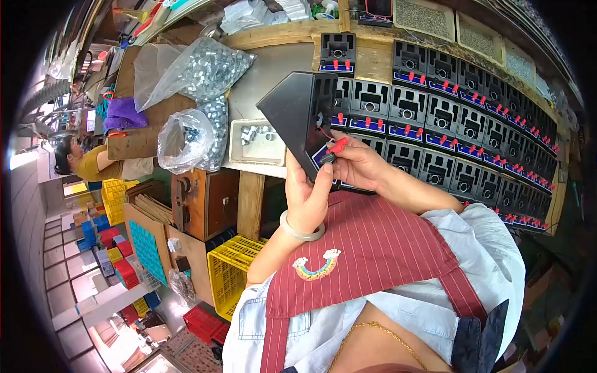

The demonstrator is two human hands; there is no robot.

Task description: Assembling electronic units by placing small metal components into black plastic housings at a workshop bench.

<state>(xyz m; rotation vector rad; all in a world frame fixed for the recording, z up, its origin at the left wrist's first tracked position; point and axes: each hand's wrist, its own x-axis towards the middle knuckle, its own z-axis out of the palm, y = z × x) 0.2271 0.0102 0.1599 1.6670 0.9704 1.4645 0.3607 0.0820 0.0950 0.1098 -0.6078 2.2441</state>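
I hold a black plastic housing [298,115] tilted up in front of me. My left hand [309,193], with a pale bangle on the wrist, grips its lower edge from below. My right hand [357,165] pinches a small red connector [337,146] on a thin red wire at the housing's lower right corner. Behind it, rows of matching black housings [460,130] with red and blue terminals stand side by side on the workbench.
A white tray [239,146] of small metal parts sits on the bench left of the housing, beside clear bags of metal parts [202,71]. A yellow crate [230,264] and wooden boxes stand below. Another person [87,163] works at far left.
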